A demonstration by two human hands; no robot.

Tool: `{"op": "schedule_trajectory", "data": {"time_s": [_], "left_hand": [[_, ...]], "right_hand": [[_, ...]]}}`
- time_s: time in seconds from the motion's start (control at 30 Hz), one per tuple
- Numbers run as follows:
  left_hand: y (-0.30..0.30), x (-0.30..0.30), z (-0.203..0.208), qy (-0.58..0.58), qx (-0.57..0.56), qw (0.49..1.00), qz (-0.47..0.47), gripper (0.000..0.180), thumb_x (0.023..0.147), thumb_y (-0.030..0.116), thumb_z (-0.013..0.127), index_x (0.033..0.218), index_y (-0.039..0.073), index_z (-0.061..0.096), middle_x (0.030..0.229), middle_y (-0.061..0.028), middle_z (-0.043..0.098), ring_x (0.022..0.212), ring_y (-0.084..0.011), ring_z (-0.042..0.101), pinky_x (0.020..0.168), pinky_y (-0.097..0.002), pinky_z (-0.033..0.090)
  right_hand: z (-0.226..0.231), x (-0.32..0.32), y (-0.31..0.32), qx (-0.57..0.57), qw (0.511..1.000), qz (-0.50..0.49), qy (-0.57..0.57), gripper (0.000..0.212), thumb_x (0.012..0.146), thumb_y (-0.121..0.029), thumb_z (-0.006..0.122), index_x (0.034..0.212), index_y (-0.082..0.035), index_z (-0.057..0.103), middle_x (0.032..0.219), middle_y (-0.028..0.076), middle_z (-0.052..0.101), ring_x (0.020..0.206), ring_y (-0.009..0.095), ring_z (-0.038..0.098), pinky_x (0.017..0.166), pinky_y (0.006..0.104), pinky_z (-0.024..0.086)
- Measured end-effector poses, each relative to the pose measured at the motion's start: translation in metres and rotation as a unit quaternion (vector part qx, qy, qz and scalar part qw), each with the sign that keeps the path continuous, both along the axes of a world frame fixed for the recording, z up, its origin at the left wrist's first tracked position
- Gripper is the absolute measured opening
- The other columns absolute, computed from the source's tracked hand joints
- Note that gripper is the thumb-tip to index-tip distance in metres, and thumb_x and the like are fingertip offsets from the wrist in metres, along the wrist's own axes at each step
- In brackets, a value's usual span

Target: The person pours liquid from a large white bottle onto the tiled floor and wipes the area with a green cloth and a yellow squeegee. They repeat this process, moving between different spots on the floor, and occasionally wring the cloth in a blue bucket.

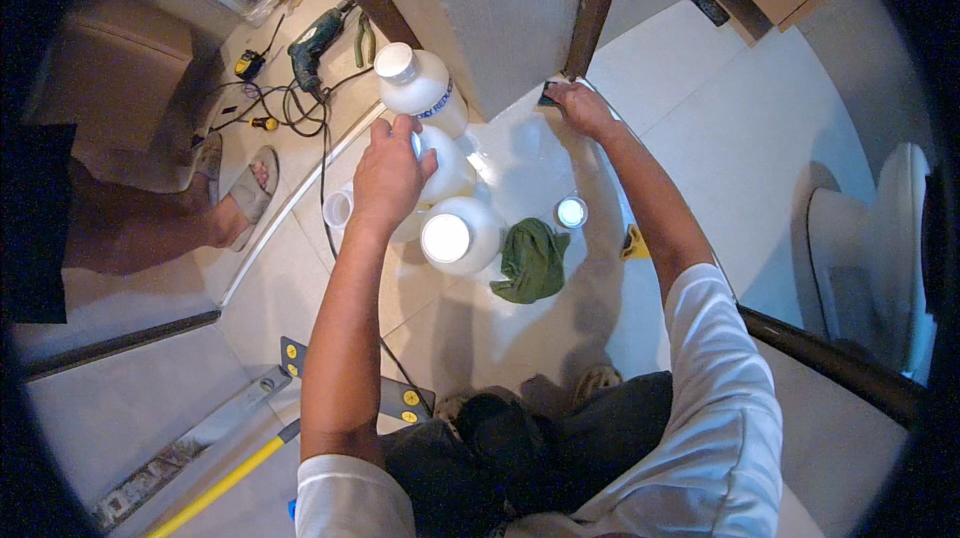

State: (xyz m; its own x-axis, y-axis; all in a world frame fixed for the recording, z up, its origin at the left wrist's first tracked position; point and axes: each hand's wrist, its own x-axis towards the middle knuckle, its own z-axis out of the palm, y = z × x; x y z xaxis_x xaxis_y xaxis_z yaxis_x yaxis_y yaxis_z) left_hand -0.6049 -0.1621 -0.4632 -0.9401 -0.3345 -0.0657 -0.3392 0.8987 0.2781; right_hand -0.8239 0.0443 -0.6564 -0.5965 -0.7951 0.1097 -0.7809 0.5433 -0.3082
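My left hand (390, 173) is closed around the top of the middle white plastic bottle (447, 166), partly hiding it. Behind it stands a taller white bottle (425, 88) with a white cap, and nearer me is a third bottle (465, 236), also white-capped. At the foot of the wall corner, my right hand (582, 108) presses a small dark green pad (549, 94) to the floor, its fingers bent over it. A crumpled green cloth (532, 260) lies beside the nearest bottle. Close to the cloth is a small clear cup (571, 212) with a bright white centre.
A green power drill (316, 46) and its black cord (324, 153) lie at the far left, near another person's sandalled foot (252, 196). A toilet (875, 258) stands at right. By my left elbow are a yellow-handled tool (225, 478) and a level (190, 448).
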Motion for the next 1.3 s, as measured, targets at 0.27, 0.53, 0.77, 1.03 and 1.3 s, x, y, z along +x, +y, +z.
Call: {"op": "schedule_trajectory", "data": {"time_s": [0.27,0.53,0.77,1.03,1.3], "left_hand": [[-0.003,0.003,0.0,0.009,0.002,1.0,-0.007,0.036,0.076,0.021,0.063,0.106,0.008,0.047,0.098,-0.0176,0.048,0.086,-0.0358,0.057,0.074,-0.0435,0.046],[-0.002,-0.001,-0.002,0.014,0.008,1.0,-0.007,0.036,0.076,0.022,0.063,0.106,0.008,0.048,0.098,-0.0175,0.048,0.086,-0.0357,0.057,0.073,-0.0431,0.046],[-0.008,0.005,-0.005,0.014,0.004,1.0,-0.009,0.037,0.075,0.022,0.063,0.106,0.009,0.048,0.099,-0.0173,0.048,0.087,-0.0356,0.056,0.073,-0.0435,0.046],[-0.004,0.003,0.001,0.003,0.003,1.0,0.006,0.038,0.074,0.02,0.065,0.106,0.01,0.046,0.101,-0.0178,0.048,0.089,-0.0358,0.056,0.074,-0.0436,0.046],[0.001,-0.002,-0.001,0.005,0.0,1.0,0.004,0.039,0.075,0.021,0.064,0.108,0.01,0.047,0.101,-0.0165,0.047,0.088,-0.0357,0.056,0.073,-0.0439,0.046]], "right_hand": [[0.009,0.067,0.075,0.054,0.997,0.022,-0.056,0.037,0.07,0.002,0.05,0.104,-0.005,0.061,0.112,0.013,0.057,0.104,0.027,0.054,0.091,0.0359,0.042],[0.021,0.015,0.043,0.004,0.998,-0.035,-0.042,0.032,0.073,-0.004,0.049,0.104,-0.006,0.059,0.104,0.014,0.059,0.095,0.031,0.057,0.083,0.0399,0.046],[0.008,0.034,0.044,0.056,0.997,-0.042,-0.035,0.033,0.076,-0.002,0.048,0.107,-0.006,0.058,0.114,0.014,0.056,0.103,0.03,0.054,0.089,0.0373,0.043],[0.031,0.057,0.093,0.085,0.991,-0.044,-0.091,0.031,0.074,-0.005,0.051,0.104,-0.007,0.058,0.101,0.015,0.06,0.093,0.032,0.058,0.082,0.0402,0.046],[-0.008,0.004,0.033,0.078,0.995,-0.066,0.01,0.029,0.075,-0.005,0.048,0.103,-0.001,0.057,0.106,0.017,0.058,0.096,0.031,0.057,0.085,0.0382,0.045]]}}
